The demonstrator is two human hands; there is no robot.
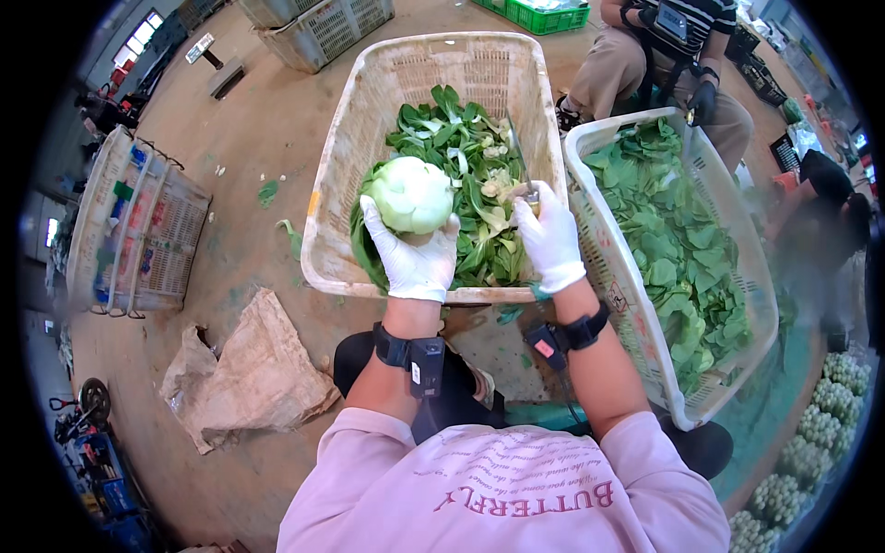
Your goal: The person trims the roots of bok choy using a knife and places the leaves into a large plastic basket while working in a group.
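My left hand (pixel 415 259), in a white glove, holds a round pale-green cabbage head (pixel 413 193) with dark outer leaves hanging on its left side. In my right hand (pixel 550 235), also gloved, is a knife (pixel 517 148) whose thin blade points up and away from me, apart from the cabbage. Both hands are over the near half of a dirty white plastic crate (pixel 332 138). Loose green leaves and pale trimmed stem pieces (pixel 494 186) lie inside it.
A second white crate (pixel 639 297) of green leaves stands at my right. Beyond it sits a person in dark gloves (pixel 702 104). A torn woven sack (pixel 256 380) lies on the floor at left, near another crate (pixel 166 242). Stacked crates (pixel 325 34) stand ahead.
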